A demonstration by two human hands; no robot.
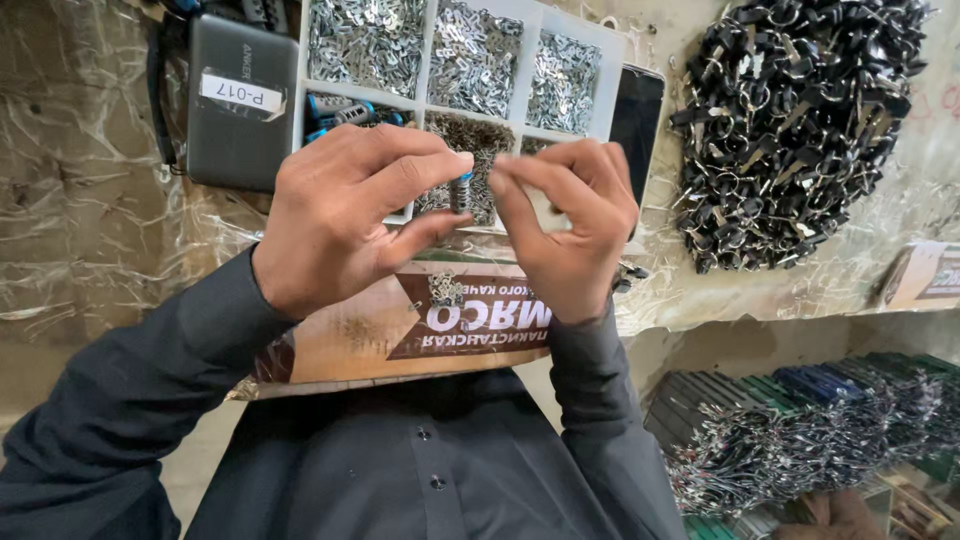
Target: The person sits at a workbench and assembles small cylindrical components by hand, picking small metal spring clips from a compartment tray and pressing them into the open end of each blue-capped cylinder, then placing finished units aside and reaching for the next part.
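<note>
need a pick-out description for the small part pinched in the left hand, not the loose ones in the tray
Start at the white compartment tray at top centre, full of small silvery metal parts. Just below it the two hands meet; the left hand pinches a small dark cylindrical part between thumb and forefinger. Unlike the loose tray parts, it is held upright in the air, with a blue tip at its top.

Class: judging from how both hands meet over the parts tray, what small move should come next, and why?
Probably bring the two pieces together: the left hand pinches a small blue-tipped metal part close to the right hand, which grips a small pale piece, just above the divided tray.
</note>
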